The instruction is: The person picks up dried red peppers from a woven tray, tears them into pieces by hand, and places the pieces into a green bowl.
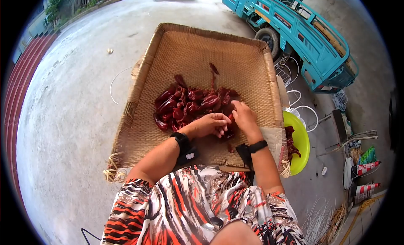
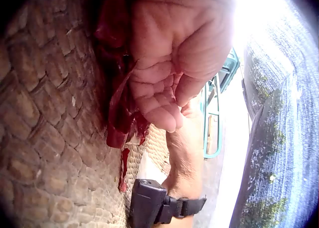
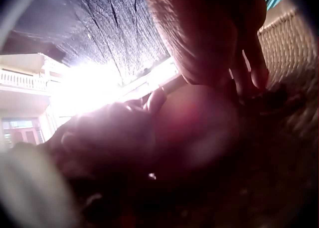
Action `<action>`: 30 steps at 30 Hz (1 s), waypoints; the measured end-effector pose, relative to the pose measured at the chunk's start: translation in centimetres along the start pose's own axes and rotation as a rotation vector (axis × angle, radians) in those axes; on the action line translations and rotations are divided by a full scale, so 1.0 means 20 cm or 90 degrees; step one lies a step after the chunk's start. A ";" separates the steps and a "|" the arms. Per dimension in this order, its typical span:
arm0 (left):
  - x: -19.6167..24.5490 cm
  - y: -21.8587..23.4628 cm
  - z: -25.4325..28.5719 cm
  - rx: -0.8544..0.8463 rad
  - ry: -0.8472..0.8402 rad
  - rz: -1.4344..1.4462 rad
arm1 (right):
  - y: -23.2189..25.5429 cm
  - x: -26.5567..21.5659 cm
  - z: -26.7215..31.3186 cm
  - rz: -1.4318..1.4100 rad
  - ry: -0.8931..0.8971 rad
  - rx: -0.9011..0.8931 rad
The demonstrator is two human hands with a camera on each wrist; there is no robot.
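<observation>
Wrinkled dark red peppers (image 1: pixel 189 104) lie heaped in a large woven tray (image 1: pixel 168 40) before the person. Over the heap's near right edge, the left hand (image 1: pixel 210 125) reaches in with curled fingers, its thumb close to the fingertips. Facing it, the right hand (image 1: pixel 246 117) bends its fingers around a red pepper (image 1: pixel 229 128) between the hands. A torn-looking red pepper (image 2: pixel 122 111) shows behind the left fingers in the left wrist view; I cannot tell whether they pinch it. The right wrist view shows a blurred reddish mass (image 3: pixel 199 123) under the right hand, mostly dark.
A yellow-green basin (image 1: pixel 301 146) with more red peppers stands right of the tray. Behind it are a tangle of white wire (image 1: pixel 290 70) and a teal three-wheeled truck (image 1: pixel 290 28). Red-and-white cones (image 1: pixel 366 192) stand at the right. Red steps (image 1: pixel 27 89) rise at the left.
</observation>
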State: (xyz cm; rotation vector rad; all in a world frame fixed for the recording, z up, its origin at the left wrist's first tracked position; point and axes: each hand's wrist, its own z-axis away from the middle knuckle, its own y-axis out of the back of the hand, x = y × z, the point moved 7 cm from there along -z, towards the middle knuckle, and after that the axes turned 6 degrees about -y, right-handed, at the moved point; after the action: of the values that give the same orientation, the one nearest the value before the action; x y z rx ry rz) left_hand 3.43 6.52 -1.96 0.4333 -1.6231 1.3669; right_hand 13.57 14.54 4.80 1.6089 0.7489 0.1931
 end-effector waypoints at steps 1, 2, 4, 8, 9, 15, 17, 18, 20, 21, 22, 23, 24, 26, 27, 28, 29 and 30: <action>0.00 0.00 0.00 0.003 0.002 -0.005 | 0.04 0.01 0.02 -0.026 -0.001 0.014; -0.01 0.01 0.00 0.007 0.006 -0.009 | 0.07 0.00 0.04 -0.053 -0.002 0.026; 0.02 -0.01 0.01 0.033 -0.001 -0.026 | 0.15 -0.01 0.08 -0.241 -0.046 0.087; 0.08 -0.06 0.05 0.095 -0.011 -0.044 | 0.14 0.01 0.17 -0.745 -0.183 0.032; 0.07 -0.07 0.05 0.085 -0.008 -0.043 | 0.10 0.03 0.18 -0.812 -0.199 0.019; 0.04 -0.04 0.02 0.013 -0.011 -0.108 | -0.03 0.04 0.24 -0.929 -0.302 -0.037; 0.05 -0.05 0.03 0.019 -0.018 -0.087 | -0.07 0.09 0.24 -0.860 -0.304 -0.047; 0.06 -0.05 0.04 0.020 -0.021 -0.076 | -0.08 0.11 0.25 -0.825 -0.306 -0.050; 0.05 -0.05 0.04 0.022 -0.010 -0.063 | -0.09 0.12 0.29 -0.871 -0.325 -0.066; 0.05 -0.05 0.03 0.024 -0.004 -0.056 | -0.09 0.13 0.30 -0.894 -0.334 -0.074; 0.05 -0.05 0.03 0.023 -0.003 -0.061 | -0.07 0.14 0.31 -0.921 -0.338 -0.048; 0.05 -0.05 0.03 0.024 -0.001 -0.064 | -0.05 0.16 0.32 -0.947 -0.342 -0.022; 0.05 -0.06 0.03 0.024 0.001 -0.068 | -0.04 0.18 0.33 -0.973 -0.345 0.003; 0.05 -0.05 0.03 0.028 -0.005 -0.076 | 0.04 0.26 0.35 -0.992 -0.333 0.121; 0.05 -0.04 0.03 0.031 -0.008 -0.081 | 0.08 0.31 0.36 -1.000 -0.326 0.180; 0.05 -0.03 0.02 0.030 -0.007 -0.075 | 0.14 0.36 0.38 -0.977 -0.313 0.241; 0.04 -0.02 0.02 0.028 -0.006 -0.067 | 0.20 0.43 0.41 -0.952 -0.302 0.301; 0.03 -0.02 0.02 0.027 -0.004 -0.059 | 0.26 0.50 0.44 -0.925 -0.290 0.361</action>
State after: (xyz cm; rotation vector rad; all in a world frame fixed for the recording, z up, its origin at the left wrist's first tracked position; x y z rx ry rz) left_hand 3.28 6.31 -1.30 0.5320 -1.5631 1.3332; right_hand 27.69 12.92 5.08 1.1426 1.4687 -1.4719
